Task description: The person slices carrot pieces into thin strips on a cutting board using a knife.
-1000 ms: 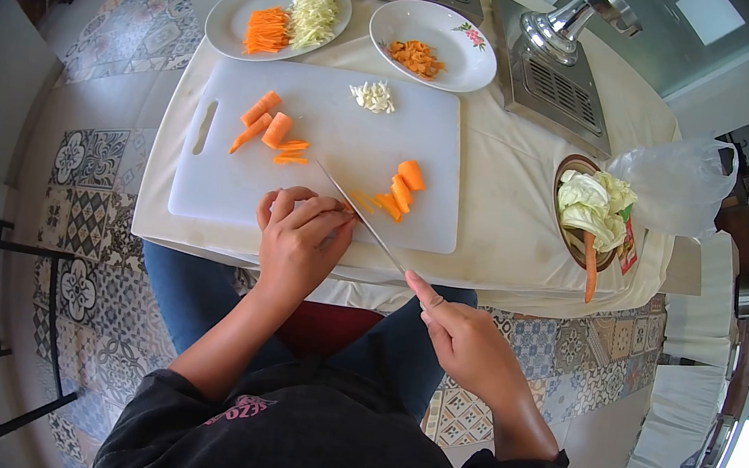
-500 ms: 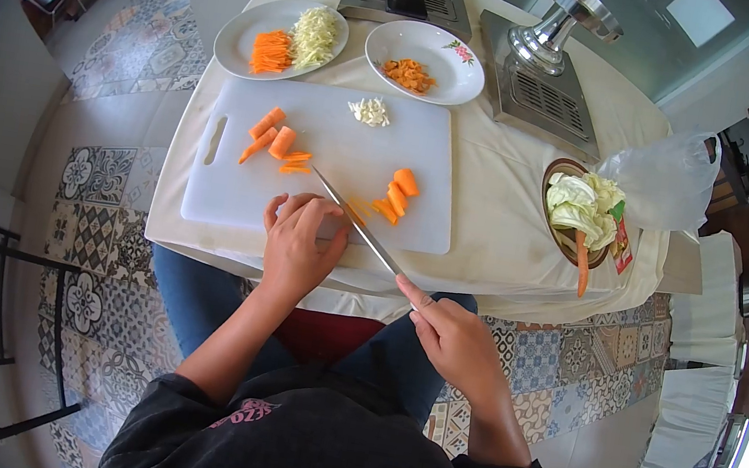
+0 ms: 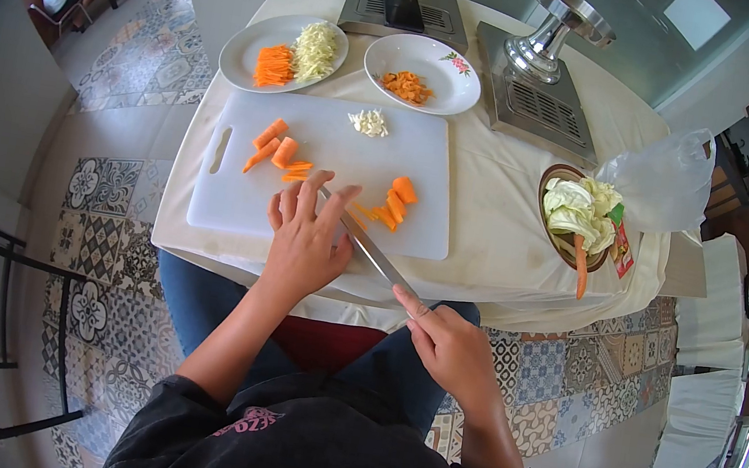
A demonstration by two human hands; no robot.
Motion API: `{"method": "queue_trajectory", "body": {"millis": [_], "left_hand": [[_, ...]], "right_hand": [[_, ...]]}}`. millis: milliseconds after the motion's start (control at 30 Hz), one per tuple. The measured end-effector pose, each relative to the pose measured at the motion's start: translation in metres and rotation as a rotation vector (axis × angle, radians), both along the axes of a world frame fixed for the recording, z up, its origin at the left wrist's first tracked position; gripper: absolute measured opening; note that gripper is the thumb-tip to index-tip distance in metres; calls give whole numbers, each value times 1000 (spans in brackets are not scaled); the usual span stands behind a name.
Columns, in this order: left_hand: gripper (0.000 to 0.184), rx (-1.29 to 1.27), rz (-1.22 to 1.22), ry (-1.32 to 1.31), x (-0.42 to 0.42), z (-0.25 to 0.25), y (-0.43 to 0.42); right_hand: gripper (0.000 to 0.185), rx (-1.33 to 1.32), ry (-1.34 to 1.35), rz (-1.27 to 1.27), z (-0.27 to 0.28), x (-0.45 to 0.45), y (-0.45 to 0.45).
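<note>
My right hand (image 3: 450, 344) is wrapped round the handle of a kitchen knife (image 3: 375, 255), forefinger along the blade's top. The blade slants up and left over the near part of a white cutting board (image 3: 418, 150). My left hand (image 3: 306, 241) has its fingers stretched and spread at the blade's front end, partly hiding the tip; I see nothing held in it. Thin carrot slices (image 3: 297, 171) lie just beyond its fingertips. Carrot chunks (image 3: 272, 143) are at the board's left, more carrot pieces (image 3: 396, 200) right of the blade, and chopped white bits (image 3: 369, 122) at the back.
Behind the board stand a plate (image 3: 239, 52) of shredded carrot and cabbage and a flowered plate (image 3: 444, 90) with chopped orange bits. A brown-rimmed bowl (image 3: 545, 197) holds cabbage and a carrot. Metal stands (image 3: 547, 115), a phone (image 3: 403, 10) and a plastic bag (image 3: 663, 180) surround them.
My left hand has lifted its fingers from a curled pose and spread them forward toward the knife tip. The knife stays in my right hand, slightly shifted. The camera view has tilted slightly.
</note>
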State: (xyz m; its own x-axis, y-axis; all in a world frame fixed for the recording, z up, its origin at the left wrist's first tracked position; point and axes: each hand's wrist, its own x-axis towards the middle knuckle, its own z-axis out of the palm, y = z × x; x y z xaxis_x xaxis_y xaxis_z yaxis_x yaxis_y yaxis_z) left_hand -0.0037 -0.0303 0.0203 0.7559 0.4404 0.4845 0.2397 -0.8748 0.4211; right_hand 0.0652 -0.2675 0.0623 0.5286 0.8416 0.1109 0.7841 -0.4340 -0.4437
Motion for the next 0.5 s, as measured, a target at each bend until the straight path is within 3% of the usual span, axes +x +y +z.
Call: {"method": "queue_trajectory", "body": {"millis": [167,200,400,500], "left_hand": [[72,-109,90,-54,-6,9,16],[66,-89,115,-84,-6,10,19],[41,35,-311,53,4,8,41],[27,-25,-368,104,12,5,43]], "right_hand": [[52,74,132,-19,0,0,-10],[52,86,172,-29,3,0,-13],[49,165,264,-148,16,0,-32],[48,209,264,-195,16,0,-43]]}}
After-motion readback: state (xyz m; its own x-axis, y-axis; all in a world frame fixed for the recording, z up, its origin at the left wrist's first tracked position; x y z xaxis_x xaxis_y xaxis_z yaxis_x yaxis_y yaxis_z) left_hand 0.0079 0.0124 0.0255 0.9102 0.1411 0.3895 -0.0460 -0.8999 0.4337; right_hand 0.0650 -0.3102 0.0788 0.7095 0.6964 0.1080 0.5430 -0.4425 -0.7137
